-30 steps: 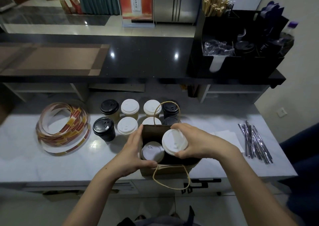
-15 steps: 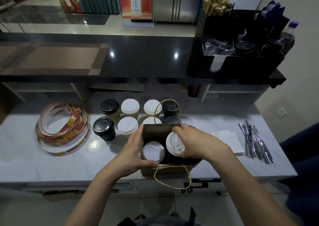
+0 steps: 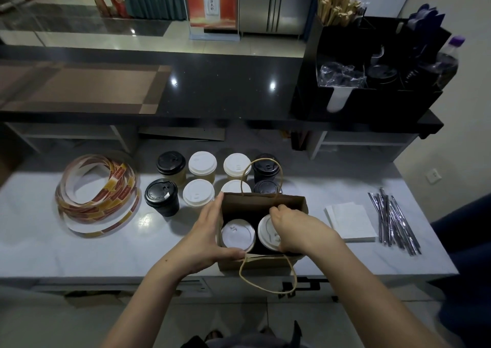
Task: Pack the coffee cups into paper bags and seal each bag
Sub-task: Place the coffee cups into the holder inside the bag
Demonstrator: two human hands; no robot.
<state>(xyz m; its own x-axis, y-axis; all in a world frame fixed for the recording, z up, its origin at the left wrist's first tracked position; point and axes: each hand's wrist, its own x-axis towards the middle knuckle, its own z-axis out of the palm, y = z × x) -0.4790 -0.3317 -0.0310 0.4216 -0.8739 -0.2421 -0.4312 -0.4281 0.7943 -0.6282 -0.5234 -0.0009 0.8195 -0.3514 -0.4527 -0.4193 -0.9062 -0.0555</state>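
A brown paper bag point(image 3: 265, 201) with rope handles stands open at the counter's front edge. Two white-lidded cups sit inside it: one on the left point(image 3: 237, 234) and one on the right point(image 3: 268, 234). My right hand point(image 3: 297, 230) reaches into the bag and grips the right cup by its lid. My left hand point(image 3: 210, 238) holds the bag's left wall, thumb along the near rim. Behind the bag stand several more cups with white lids point(image 3: 202, 163) and black lids point(image 3: 161, 196).
A coil of red and yellow sticker tape point(image 3: 97, 196) lies at the left. White napkins point(image 3: 350, 221) and a bundle of silver straws point(image 3: 393, 224) lie at the right. A black raised counter with an organiser point(image 3: 372, 81) stands behind.
My right hand has lowered the white-lidded cup from above the bag's mouth down into the bag beside the first cup. My left hand has kept its hold on the bag.
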